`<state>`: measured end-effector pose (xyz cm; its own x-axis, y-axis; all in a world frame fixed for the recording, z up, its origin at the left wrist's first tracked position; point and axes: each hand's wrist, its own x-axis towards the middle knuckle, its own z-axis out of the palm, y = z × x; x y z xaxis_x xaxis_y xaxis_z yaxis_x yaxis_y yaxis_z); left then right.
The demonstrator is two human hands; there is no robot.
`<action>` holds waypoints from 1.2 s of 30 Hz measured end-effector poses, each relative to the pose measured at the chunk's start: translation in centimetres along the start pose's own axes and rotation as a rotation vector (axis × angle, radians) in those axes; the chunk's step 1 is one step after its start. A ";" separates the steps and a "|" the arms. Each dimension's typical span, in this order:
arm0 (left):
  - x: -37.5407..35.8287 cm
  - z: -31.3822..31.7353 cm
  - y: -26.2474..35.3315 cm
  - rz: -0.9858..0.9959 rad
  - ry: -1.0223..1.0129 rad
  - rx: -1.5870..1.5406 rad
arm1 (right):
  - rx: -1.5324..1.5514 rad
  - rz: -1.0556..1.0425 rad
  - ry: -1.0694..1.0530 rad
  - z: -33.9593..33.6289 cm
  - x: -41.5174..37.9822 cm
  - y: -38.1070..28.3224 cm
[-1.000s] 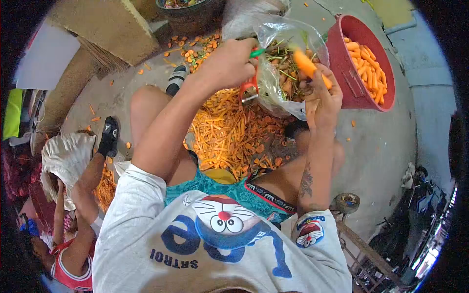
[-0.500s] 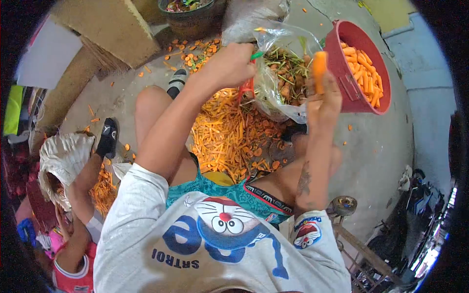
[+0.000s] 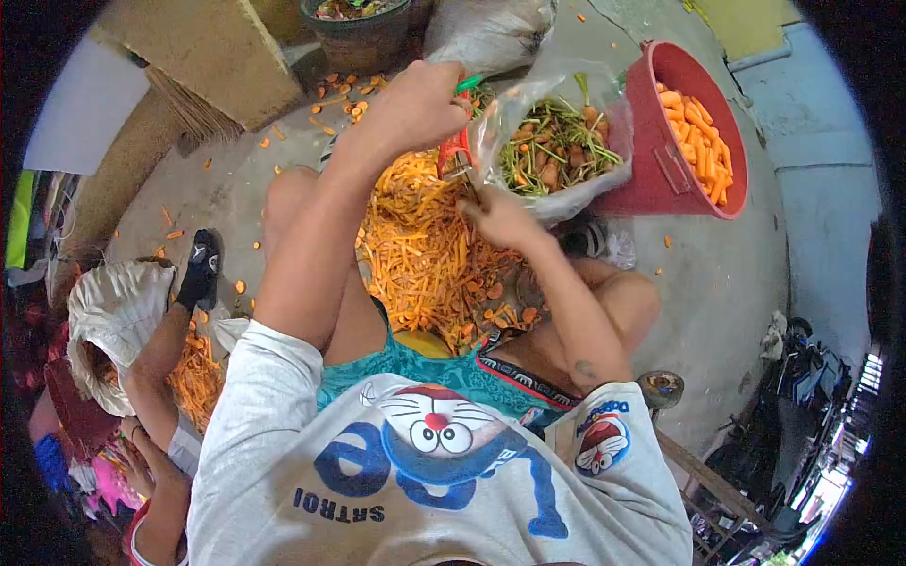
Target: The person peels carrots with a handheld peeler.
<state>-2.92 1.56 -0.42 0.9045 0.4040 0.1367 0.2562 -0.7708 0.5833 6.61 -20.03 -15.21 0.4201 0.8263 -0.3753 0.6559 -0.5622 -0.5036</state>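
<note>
Swinging down without its carrot, seemingly finished, the right hand (image 3: 506, 221) neared the peeler (image 3: 456, 151) that the left hand (image 3: 418, 111) gripped in curled fingers; whether the right's fingers pinched anything, I couldn't tell.

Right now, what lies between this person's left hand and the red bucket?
In the head view, a clear plastic bag holding carrots and green stems lies between the left hand, which grips a red peeler, and the red bucket.

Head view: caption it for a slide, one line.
Left hand holds a peeler above orange peelings, right hand close by, with a red tub of carrots to the right.
</note>
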 end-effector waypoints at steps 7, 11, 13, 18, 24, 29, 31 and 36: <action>-0.3 -1.3 -2.2 -0.003 0.035 -0.030 | -0.126 -0.059 0.228 -3.9 1.5 2.9; -0.2 -1.8 -2.4 0.013 0.088 -0.050 | -0.583 0.306 0.313 -9.2 1.8 9.8; -0.2 -1.8 -2.4 0.016 0.095 -0.074 | -0.573 0.406 0.219 -9.5 -0.1 13.5; -0.6 -1.7 -2.2 -0.003 0.060 -0.085 | -0.479 0.518 0.386 -5.8 -1.8 16.3; -0.8 -1.8 -0.9 0.026 0.051 -0.045 | -0.369 0.277 0.610 -6.0 -3.0 15.7; -0.4 -2.5 -0.5 0.053 0.027 -0.049 | 0.373 0.231 0.688 -6.0 0.4 17.9; -0.7 -2.4 -0.5 0.059 0.051 -0.084 | 0.619 0.056 0.722 -7.7 -0.1 13.3; -1.0 -2.3 0.6 0.120 0.012 -0.030 | 1.332 -0.105 0.575 -12.3 -3.0 2.6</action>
<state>-4.42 1.85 1.61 0.9236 0.3163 0.2167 0.1360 -0.7987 0.5862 14.77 -23.51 -5.77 0.8059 0.5843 -0.0957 -0.2233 0.1502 -0.9631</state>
